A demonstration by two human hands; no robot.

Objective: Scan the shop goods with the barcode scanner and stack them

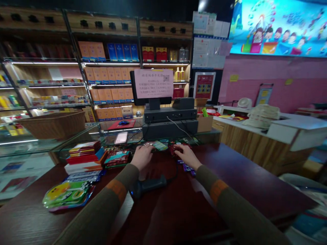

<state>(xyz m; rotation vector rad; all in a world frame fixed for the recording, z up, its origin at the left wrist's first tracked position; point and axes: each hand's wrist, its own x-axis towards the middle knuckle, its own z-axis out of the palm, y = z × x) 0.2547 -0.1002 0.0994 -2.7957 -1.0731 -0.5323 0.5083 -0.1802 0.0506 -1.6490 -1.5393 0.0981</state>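
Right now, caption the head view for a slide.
Left hand and right hand near small packets, scanner lying on the dark table.

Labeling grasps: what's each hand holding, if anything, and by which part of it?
Right hand: at right side of the red packet; can't tell if gripped. Left hand: near green item; hold unclear.

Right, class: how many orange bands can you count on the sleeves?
2: the left band is on the left sleeve, behind the left hand; the right band is on the right sleeve, behind the right hand. Parts of the sleeves are out of view.
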